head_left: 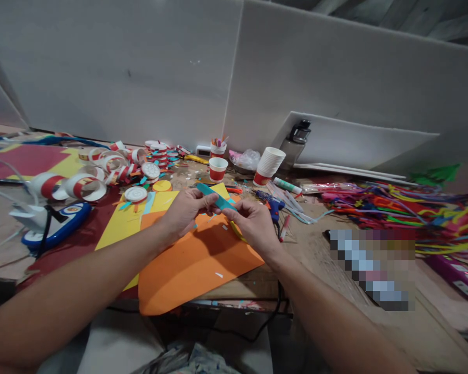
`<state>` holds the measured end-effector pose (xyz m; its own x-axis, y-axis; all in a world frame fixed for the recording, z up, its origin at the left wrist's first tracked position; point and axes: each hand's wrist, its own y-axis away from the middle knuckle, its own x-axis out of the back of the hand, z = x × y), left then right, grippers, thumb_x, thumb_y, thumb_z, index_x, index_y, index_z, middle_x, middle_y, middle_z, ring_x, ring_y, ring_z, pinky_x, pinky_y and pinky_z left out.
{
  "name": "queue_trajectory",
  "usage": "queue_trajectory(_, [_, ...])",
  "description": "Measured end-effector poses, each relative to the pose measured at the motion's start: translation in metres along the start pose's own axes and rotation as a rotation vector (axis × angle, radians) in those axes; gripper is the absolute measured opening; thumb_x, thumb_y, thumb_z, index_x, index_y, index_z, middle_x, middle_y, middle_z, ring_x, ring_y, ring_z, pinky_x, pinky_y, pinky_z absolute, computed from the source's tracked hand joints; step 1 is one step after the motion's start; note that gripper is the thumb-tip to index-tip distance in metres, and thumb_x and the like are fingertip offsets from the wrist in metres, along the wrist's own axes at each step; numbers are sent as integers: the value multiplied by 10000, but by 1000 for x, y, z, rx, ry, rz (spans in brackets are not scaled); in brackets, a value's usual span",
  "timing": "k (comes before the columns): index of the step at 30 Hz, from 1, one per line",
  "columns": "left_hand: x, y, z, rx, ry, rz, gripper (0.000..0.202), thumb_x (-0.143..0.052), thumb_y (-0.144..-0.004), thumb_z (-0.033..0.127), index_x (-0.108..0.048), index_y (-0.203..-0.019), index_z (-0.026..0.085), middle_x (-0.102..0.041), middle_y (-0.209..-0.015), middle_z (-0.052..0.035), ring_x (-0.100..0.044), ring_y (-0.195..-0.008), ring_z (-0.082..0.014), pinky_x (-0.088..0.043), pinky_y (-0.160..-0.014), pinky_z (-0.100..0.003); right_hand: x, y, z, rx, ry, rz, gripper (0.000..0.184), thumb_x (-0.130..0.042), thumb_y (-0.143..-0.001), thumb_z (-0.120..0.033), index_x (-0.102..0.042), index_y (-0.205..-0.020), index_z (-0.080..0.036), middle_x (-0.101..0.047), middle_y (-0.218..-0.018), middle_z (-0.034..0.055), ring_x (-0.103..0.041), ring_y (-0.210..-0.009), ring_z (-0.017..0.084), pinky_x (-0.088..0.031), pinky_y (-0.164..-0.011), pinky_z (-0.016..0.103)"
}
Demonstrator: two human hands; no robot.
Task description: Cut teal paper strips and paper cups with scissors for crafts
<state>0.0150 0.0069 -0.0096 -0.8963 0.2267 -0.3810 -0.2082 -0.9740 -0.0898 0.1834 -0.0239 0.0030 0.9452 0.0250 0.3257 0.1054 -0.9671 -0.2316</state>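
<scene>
Between my two hands stretches a narrow blue paper strip (217,197), held above the table. My left hand (185,210) pinches it near its far left end. My right hand (255,223) is closed on the other end, fingertips on the strip. Below them lies a large orange paper sheet (195,265), its front corner hanging past the table edge. Yellow paper (119,228) shows under and beside it. Small blue and white scraps are scattered on the orange sheet. Something yellow and curved shows beside my right hand, partly hidden by it.
Paper cups (218,169) and a cup stack (271,163) stand at the back, near a dark bottle (294,145). A blue glue gun (275,206) lies right of my hands. Cut cup rings (86,186) and a blue power strip (58,228) are left; colourful pipe cleaners (405,208) spread right.
</scene>
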Motion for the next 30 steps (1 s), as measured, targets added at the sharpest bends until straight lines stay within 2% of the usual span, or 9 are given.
queue_trajectory(5, [9, -3, 5, -12, -23, 77, 370, -863, -582, 417, -676, -668, 110, -683, -595, -55, -619, -530, -126, -430, -513, -219, 5, -2, 6, 16, 53, -46, 300, -643, -804, -415, -651, -656, -153, -552, -556, -12, -415, -506, 83, -296, -490, 230])
queue_trajectory(10, [13, -7, 5, -6, -17, 131, 413, -892, -515, 416, -678, -701, 115, -677, -606, -32, -615, -503, -127, -458, -485, -228, 8, -3, 13, 17, 59, -72, 313, -624, -822, -431, -653, -675, -156, -583, -578, -7, -435, -520, 90, -306, -504, 230])
queue_trajectory(15, [25, -17, 10, -46, 16, 215, 336, -873, -577, 347, -645, -662, 116, -648, -574, -15, -599, -482, -105, -484, -514, -221, 13, -7, 16, -72, 131, -69, 398, -615, -816, -496, -617, -604, -159, -529, -511, -13, -405, -479, 90, -293, -482, 238])
queue_trajectory(17, [30, -23, 13, -104, 64, 285, 291, -846, -626, 322, -638, -673, 124, -661, -593, -20, -599, -491, -100, -467, -505, -210, 16, -10, 18, -110, 103, -50, 435, -621, -792, -559, -613, -617, -161, -536, -527, -6, -439, -499, 103, -327, -494, 240])
queue_trajectory(19, [31, -26, 14, -142, 93, 303, 259, -826, -658, 311, -652, -711, 126, -686, -638, -34, -630, -539, -112, -479, -538, -215, 16, -13, 20, -121, -1, -29, 497, -581, -789, -648, -627, -684, -165, -584, -607, 13, -504, -559, 122, -394, -541, 249])
queue_trajectory(21, [26, -25, 13, -151, 91, 299, 273, -828, -654, 327, -659, -718, 122, -701, -669, -46, -646, -560, -124, -498, -574, -234, 13, -15, 21, -115, -149, -32, 555, -541, -782, -717, -635, -772, -170, -638, -743, 35, -553, -627, 132, -454, -604, 265])
queue_trajectory(23, [17, -21, 10, -177, 82, 257, 304, -842, -625, 351, -668, -721, 121, -702, -667, -46, -651, -570, -135, -504, -591, -249, 9, -17, 21, -114, -253, -51, 556, -582, -750, -724, -634, -835, -177, -656, -837, 40, -565, -654, 129, -481, -635, 273])
queue_trajectory(26, [4, -13, 5, -176, 19, 193, 306, -856, -598, 338, -678, -717, 120, -704, -674, -38, -642, -577, -131, -502, -608, -256, 1, -18, 21, -117, -274, -42, 473, -694, -705, -637, -631, -794, -177, -638, -759, 13, -529, -611, 110, -466, -609, 256])
queue_trajectory(30, [-4, -6, 0, -125, 8, 108, 262, -844, -614, 293, -681, -733, 125, -701, -691, -27, -623, -596, -119, -478, -606, -245, -4, -16, 20, -123, -210, -31, 372, -714, -724, -525, -630, -693, -164, -599, -627, -6, -483, -546, 98, -407, -548, 241])
